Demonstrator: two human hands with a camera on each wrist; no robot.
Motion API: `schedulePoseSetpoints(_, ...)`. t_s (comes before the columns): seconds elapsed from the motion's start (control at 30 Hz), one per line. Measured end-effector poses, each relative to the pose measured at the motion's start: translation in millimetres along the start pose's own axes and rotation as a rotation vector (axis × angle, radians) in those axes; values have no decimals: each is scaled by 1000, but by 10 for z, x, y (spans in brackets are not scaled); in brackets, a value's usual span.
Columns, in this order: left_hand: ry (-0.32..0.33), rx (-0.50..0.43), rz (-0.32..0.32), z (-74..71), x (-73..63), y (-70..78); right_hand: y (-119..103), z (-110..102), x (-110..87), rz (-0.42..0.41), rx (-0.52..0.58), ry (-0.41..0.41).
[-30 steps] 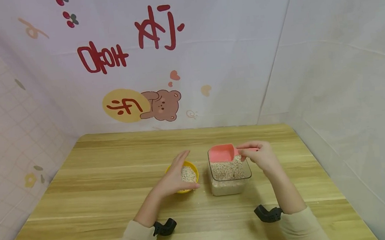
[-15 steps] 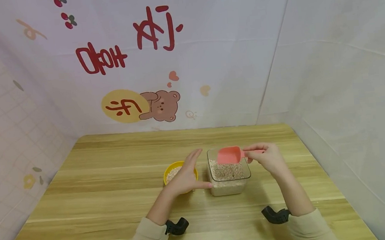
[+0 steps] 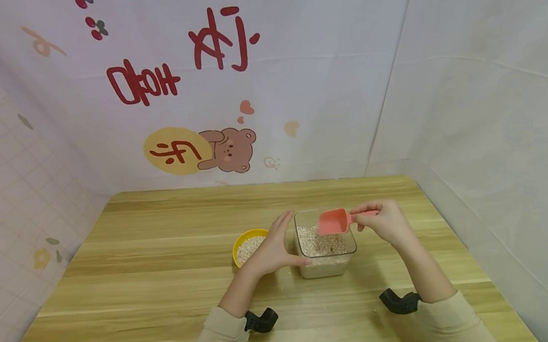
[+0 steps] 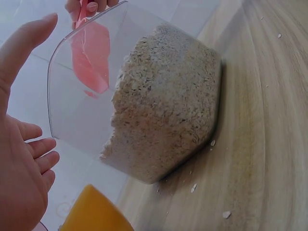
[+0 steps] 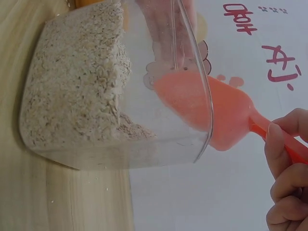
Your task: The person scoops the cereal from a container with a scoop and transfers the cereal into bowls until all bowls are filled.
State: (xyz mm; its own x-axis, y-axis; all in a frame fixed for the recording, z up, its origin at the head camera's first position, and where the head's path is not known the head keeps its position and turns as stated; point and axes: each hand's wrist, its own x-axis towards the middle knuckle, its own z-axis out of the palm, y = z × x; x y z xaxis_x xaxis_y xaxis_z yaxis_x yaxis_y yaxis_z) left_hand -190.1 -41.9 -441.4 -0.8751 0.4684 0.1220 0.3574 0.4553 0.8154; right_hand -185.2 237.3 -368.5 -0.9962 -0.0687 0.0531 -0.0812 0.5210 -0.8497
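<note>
A clear square container (image 3: 327,270) holds rolled oats (image 4: 163,96) up to about the middle of its walls. My right hand (image 3: 388,223) pinches the handle of a pink scoop (image 3: 333,222), whose bowl dips inside the container's rim above the oats. In the right wrist view the scoop (image 5: 211,106) looks empty and tilts down into the container. My left hand (image 3: 271,253) is at the container's left side, thumb and fingers spread wide, the thumb tip at the near left corner of the rim. Behind this hand stands a yellow bowl (image 3: 235,252) with oats in it, partly hidden.
Loose oat flakes (image 4: 194,187) lie on the wooden table (image 3: 143,288) around the container. A printed cloth (image 3: 325,81) hangs behind the table, and a plain white cloth (image 3: 492,121) hangs at the right side. Each wrist bears a black mount (image 3: 261,320).
My left hand has moved right, from around the yellow bowl to the container's left side. The scoop and right hand have shifted slightly right over the container.
</note>
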Motion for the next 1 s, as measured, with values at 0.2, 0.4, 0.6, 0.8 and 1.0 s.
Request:
schedulePoseSetpoints(0.2, -3, -11, -7, 21, 33, -1, -9, 1, 26, -14, -60, 3)
schedulePoseSetpoints(0.4, -16, -25, -4, 45, 65, 7, -30, 17, 34, -12, -102, -1)
schedulePoseSetpoints(0.6, -19, -32, -7, 63, 87, -5, -60, 43, 41, -2, -145, -12)
schedulePoseSetpoints(0.8, -24, -49, -17, 81, 93, -23, -79, 119, 52, 11, -171, -26)
schedulePoseSetpoints(1.0, -27, -77, -24, 89, 96, -20, -66, 193, 57, 25, -202, -32)
